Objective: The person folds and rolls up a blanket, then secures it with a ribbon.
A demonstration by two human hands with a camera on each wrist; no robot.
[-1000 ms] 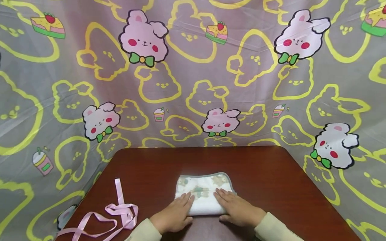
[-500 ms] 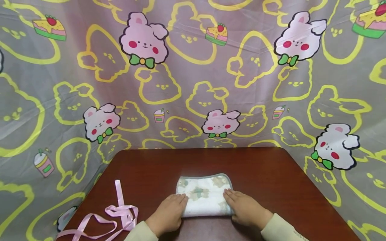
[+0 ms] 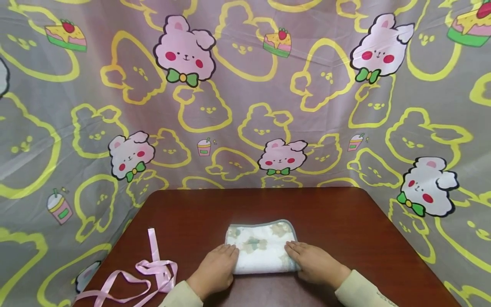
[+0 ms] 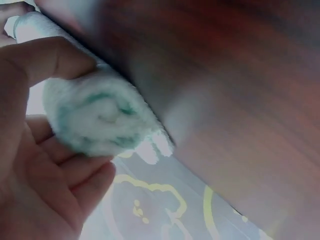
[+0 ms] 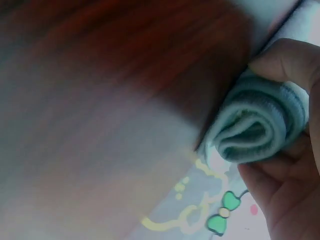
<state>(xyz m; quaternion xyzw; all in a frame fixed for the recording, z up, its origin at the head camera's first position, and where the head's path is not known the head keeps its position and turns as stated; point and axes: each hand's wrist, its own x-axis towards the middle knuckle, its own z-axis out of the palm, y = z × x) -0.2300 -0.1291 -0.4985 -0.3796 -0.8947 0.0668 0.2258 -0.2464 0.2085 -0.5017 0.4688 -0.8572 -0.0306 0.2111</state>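
A white towel (image 3: 262, 250) with beige and green animal prints and a grey-blue edge lies partly rolled on the table before me. My left hand (image 3: 216, 267) grips its left end and my right hand (image 3: 316, 263) grips the right end. In the left wrist view, thumb and fingers hold the roll from either side, with the coiled end of the towel (image 4: 100, 122) showing between them. The right wrist view shows a tighter spiral at the towel's other end (image 5: 250, 132), held the same way. A flat flap extends beyond the roll, away from me.
A long pink ribbon (image 3: 165, 279) lies in loose loops on the left side of the dark red-brown table (image 3: 326, 213). Behind and around the table hangs a grey curtain (image 3: 238, 98) with yellow outlines and cartoon rabbits.
Both hands have slid outward from the top of the towel to its two ends, uncovering more of the print. Over the last half second they have hardly moved; the ribbon lies as before.
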